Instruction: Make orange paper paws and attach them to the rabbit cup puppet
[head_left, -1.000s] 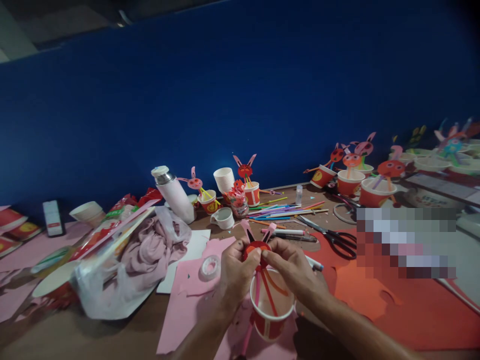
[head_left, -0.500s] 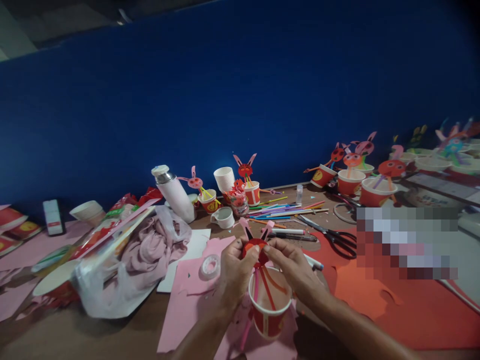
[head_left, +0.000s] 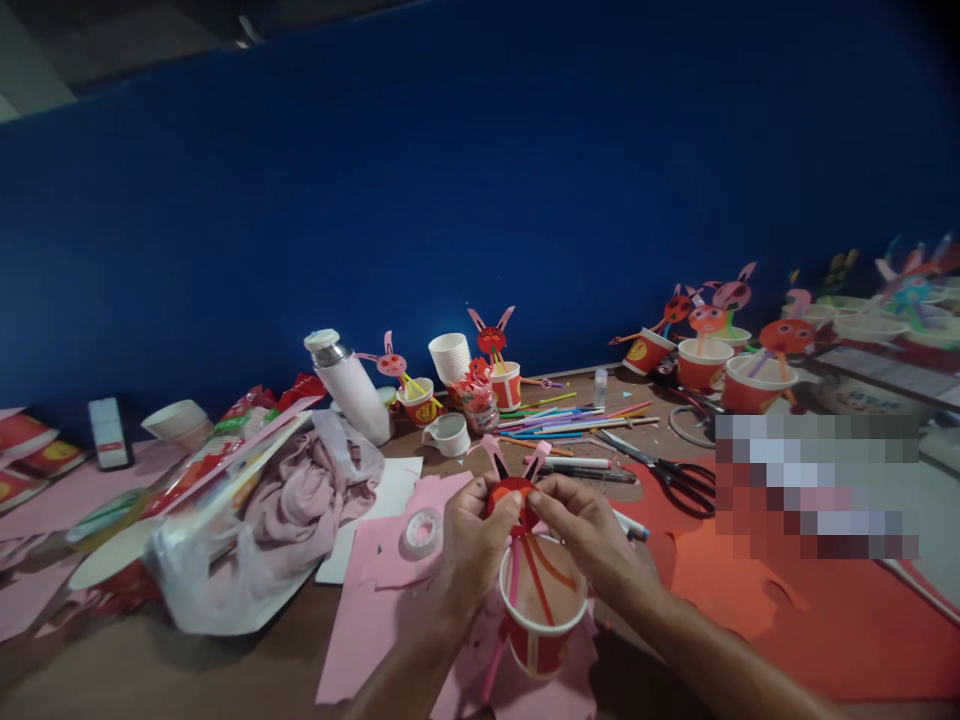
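Between my two hands is a red paper bunny head [head_left: 513, 492] with pink and black ears. My left hand [head_left: 478, 520] pinches its left side, thumb on the front. On its right side, my right hand [head_left: 574, 515] pinches the paper, thumbs close together over the face and partly hiding it. Under the head stands a red and white paper cup [head_left: 541, 640], with pink, red and orange strips running down into or beside it. A pink strip [head_left: 493, 660] sticks out at the cup's left. Left of my left hand, a roll of clear tape [head_left: 422, 534] lies on pink paper [head_left: 375, 610].
Black scissors [head_left: 679, 480], markers [head_left: 577, 463] and coloured sticks [head_left: 555, 425] lie beyond my hands. A white flask [head_left: 352, 390] and finished-looking bunny cups [head_left: 504, 385] stand by the blue wall. A plastic bag with cloth [head_left: 300, 500] sits left; red paper [head_left: 847, 640] lies right.
Both hands keep their pinch on the bunny head. The whole view has shifted very slightly; nothing else visibly differs.
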